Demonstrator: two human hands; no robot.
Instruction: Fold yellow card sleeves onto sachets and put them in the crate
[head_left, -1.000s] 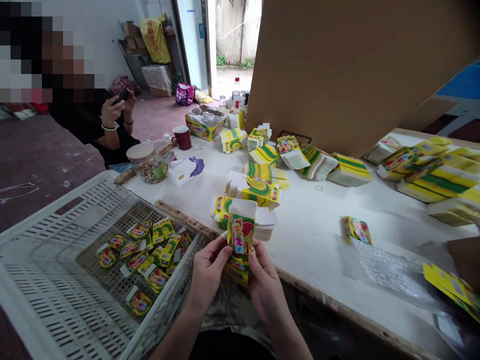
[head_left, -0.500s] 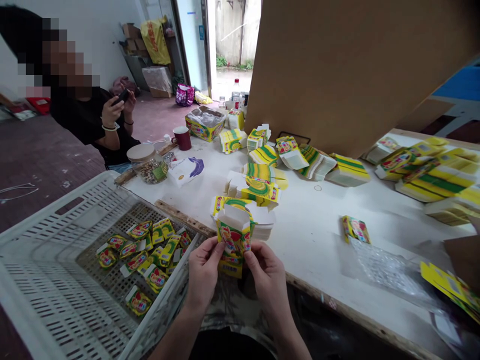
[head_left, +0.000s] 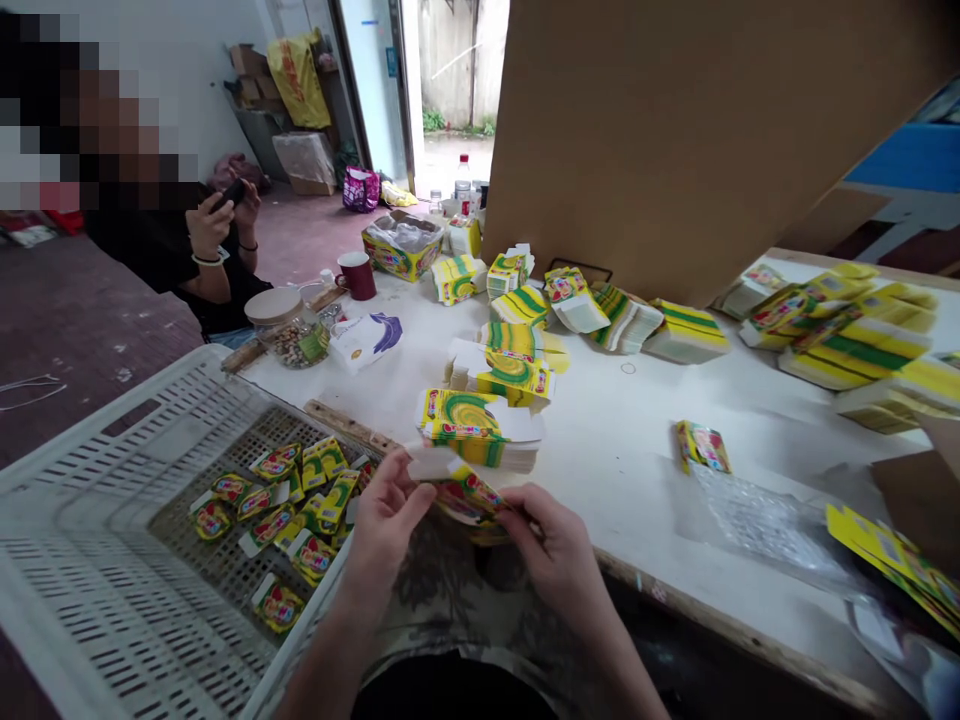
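From upright, I am tipping the small yellow-and-green printed cardboard carton (head_left: 477,494) over at the white table's (head_left: 592,430) near edge, left hand (head_left: 386,508) and right hand (head_left: 546,528) pinching opposite ends, apparently still working it.

Carton stack (head_left: 480,430) ahead, crate (head_left: 82,510) at left; open tabletop (head_left: 600,450) rightward

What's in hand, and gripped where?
A printed carton, held in both hands: left hand near its white end, right hand at the opposite, printed end.
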